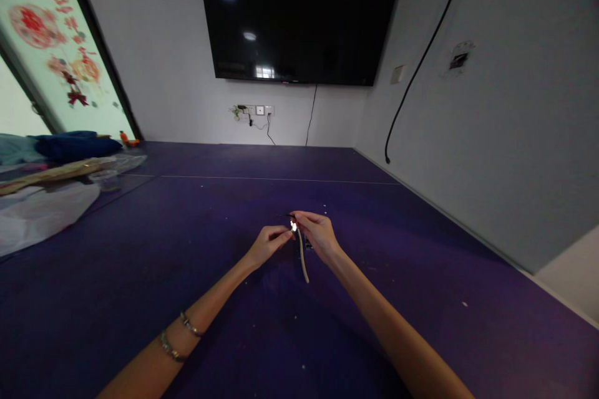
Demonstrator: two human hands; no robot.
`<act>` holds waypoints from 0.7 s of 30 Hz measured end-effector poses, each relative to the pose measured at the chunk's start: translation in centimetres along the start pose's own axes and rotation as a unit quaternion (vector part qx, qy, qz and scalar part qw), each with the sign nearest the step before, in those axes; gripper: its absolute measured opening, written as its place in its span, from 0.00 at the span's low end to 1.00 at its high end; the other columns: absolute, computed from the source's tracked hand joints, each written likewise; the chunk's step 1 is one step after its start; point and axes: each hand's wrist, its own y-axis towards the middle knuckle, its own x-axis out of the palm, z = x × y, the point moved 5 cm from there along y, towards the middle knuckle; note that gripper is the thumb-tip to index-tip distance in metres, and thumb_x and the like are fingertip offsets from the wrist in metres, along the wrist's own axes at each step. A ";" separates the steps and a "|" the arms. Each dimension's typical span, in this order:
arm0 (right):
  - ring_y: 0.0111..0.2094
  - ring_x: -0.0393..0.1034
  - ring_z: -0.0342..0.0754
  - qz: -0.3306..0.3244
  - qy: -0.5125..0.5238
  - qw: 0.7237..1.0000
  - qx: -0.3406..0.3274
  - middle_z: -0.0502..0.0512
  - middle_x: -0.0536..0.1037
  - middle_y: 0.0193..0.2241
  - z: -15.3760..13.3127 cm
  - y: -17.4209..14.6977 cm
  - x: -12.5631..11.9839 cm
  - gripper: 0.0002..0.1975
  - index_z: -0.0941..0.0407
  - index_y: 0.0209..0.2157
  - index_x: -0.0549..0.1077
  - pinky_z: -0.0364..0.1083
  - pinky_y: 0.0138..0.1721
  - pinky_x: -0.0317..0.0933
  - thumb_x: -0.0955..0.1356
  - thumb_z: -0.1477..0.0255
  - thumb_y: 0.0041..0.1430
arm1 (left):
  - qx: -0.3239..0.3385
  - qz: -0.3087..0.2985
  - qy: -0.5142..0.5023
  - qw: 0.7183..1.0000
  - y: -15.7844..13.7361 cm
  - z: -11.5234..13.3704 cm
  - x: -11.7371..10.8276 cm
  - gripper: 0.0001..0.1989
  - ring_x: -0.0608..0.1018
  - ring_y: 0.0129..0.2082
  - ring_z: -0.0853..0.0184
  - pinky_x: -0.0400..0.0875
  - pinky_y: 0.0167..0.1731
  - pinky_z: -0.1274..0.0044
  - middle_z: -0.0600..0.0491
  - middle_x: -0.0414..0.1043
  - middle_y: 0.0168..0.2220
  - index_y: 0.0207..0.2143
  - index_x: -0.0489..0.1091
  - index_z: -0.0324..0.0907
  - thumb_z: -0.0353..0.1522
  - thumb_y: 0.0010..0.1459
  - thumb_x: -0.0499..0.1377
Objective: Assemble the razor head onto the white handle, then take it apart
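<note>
Near the middle of the view, my left hand [269,245] and my right hand [319,234] almost meet, fingertips closed in a pinch. Between them is a small bright white object [293,224], too glaring to tell its kind; my left fingertips grip its near side. A thin dark piece [291,215] shows at the tips of my right fingers, its shape unclear. Below the fingers, a pale cord-like strip [303,259] runs down toward the purple surface; where its upper end joins is hidden. Something small and dark [307,243] lies beside it, partly behind my right hand.
A broad purple surface [196,299] spreads below my hands, with small white scraps on it. Plastic bags [47,212] and dark blue cloth [77,146] lie at the left. A television [304,19] hangs ahead above wall sockets [260,110]. A black cable [418,68] dangles at the right wall.
</note>
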 end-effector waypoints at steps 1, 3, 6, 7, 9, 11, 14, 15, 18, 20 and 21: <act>0.32 0.73 0.48 0.007 -0.035 0.999 -0.010 0.57 0.80 0.30 0.2 0.3 -0.4 0.13 0.58 0.32 0.79 0.47 0.39 0.65 0.71 0.65 0.45 | -0.002 -0.004 -0.011 1.000 0.1 0.2 -0.1 0.19 0.58 0.15 0.76 0.49 0.16 0.81 0.60 0.55 0.15 0.28 0.72 0.35 0.43 0.54 0.55; 0.34 0.74 0.49 0.007 -0.176 0.983 -0.049 0.59 0.80 0.32 0.4 1.0 -0.9 0.15 0.60 0.36 0.78 0.47 0.37 0.66 0.68 0.64 0.51 | -0.004 -0.003 -0.056 0.998 0.3 0.8 -0.8 0.19 0.58 0.14 0.77 0.49 0.15 0.81 0.60 0.56 0.15 0.29 0.72 0.36 0.43 0.55 0.54; 0.36 0.74 0.48 -0.023 -0.381 0.917 -0.113 0.59 0.80 0.34 1.1 2.2 -0.8 0.14 0.60 0.37 0.77 0.46 0.38 0.65 0.63 0.67 0.56 | 0.004 0.030 -0.141 0.990 0.7 2.0 -2.3 0.17 0.58 0.13 0.77 0.49 0.13 0.82 0.59 0.58 0.16 0.30 0.70 0.36 0.43 0.56 0.53; 0.36 0.73 0.48 -0.035 -0.416 0.900 -0.126 0.58 0.80 0.35 1.5 2.5 -0.6 0.13 0.59 0.36 0.78 0.45 0.38 0.65 0.63 0.69 0.57 | 0.007 0.044 -0.162 0.986 0.8 2.4 -2.8 0.17 0.59 0.13 0.77 0.49 0.13 0.82 0.59 0.58 0.16 0.30 0.70 0.36 0.42 0.56 0.53; 0.37 0.73 0.46 -0.057 -0.449 0.880 -0.140 0.56 0.80 0.35 2.4 2.9 0.2 0.11 0.57 0.34 0.78 0.44 0.40 0.63 0.64 0.73 0.56 | 0.010 0.071 -0.193 0.979 1.0 2.9 -3.6 0.16 0.59 0.13 0.77 0.49 0.12 0.82 0.59 0.58 0.16 0.30 0.70 0.36 0.42 0.56 0.54; 0.38 0.71 0.47 -0.084 -0.491 0.853 -0.153 0.55 0.80 0.35 3.2 3.1 1.3 0.10 0.56 0.33 0.78 0.44 0.42 0.61 0.64 0.75 0.56 | 0.007 0.095 -0.214 0.972 1.1 3.1 -4.0 0.15 0.59 0.12 0.77 0.49 0.12 0.83 0.59 0.57 0.15 0.31 0.69 0.37 0.42 0.55 0.55; 0.42 0.68 0.49 -0.110 -0.553 0.809 -0.165 0.55 0.79 0.36 4.2 3.2 2.6 0.10 0.55 0.32 0.78 0.48 0.46 0.57 0.64 0.76 0.57 | -0.001 0.110 -0.226 0.968 1.1 2.9 -4.1 0.15 0.59 0.11 0.77 0.48 0.11 0.83 0.60 0.57 0.14 0.31 0.69 0.37 0.42 0.55 0.55; 0.43 0.67 0.50 -0.114 -0.571 0.796 -0.167 0.55 0.79 0.37 4.5 3.2 2.8 0.10 0.55 0.32 0.77 0.49 0.47 0.55 0.63 0.76 0.57 | -0.004 0.112 -0.226 0.968 1.1 2.8 -4.0 0.16 0.59 0.11 0.77 0.48 0.11 0.83 0.60 0.57 0.14 0.30 0.69 0.37 0.42 0.55 0.55; 0.43 0.65 0.50 -0.127 -0.613 0.761 -0.167 0.55 0.79 0.37 5.0 3.1 3.2 0.11 0.55 0.33 0.77 0.49 0.46 0.54 0.62 0.76 0.59 | -0.010 0.116 -0.222 0.968 1.2 2.5 -3.9 0.16 0.59 0.10 0.78 0.48 0.11 0.83 0.60 0.57 0.14 0.30 0.69 0.37 0.43 0.55 0.55; 0.43 0.65 0.50 -0.139 -0.633 0.743 -0.167 0.55 0.79 0.36 5.2 2.9 3.3 0.11 0.55 0.33 0.77 0.48 0.45 0.54 0.62 0.76 0.59 | -0.009 0.118 -0.221 0.968 1.2 2.4 -3.9 0.17 0.59 0.10 0.78 0.48 0.11 0.83 0.60 0.57 0.14 0.30 0.70 0.37 0.43 0.54 0.56; 0.43 0.64 0.50 -0.146 -0.642 0.734 -0.167 0.55 0.79 0.36 5.1 2.8 3.3 0.12 0.55 0.32 0.77 0.48 0.45 0.54 0.62 0.76 0.59 | -0.009 0.118 -0.221 0.968 1.2 2.4 -3.9 0.17 0.59 0.10 0.78 0.48 0.11 0.83 0.60 0.57 0.14 0.30 0.70 0.37 0.43 0.54 0.56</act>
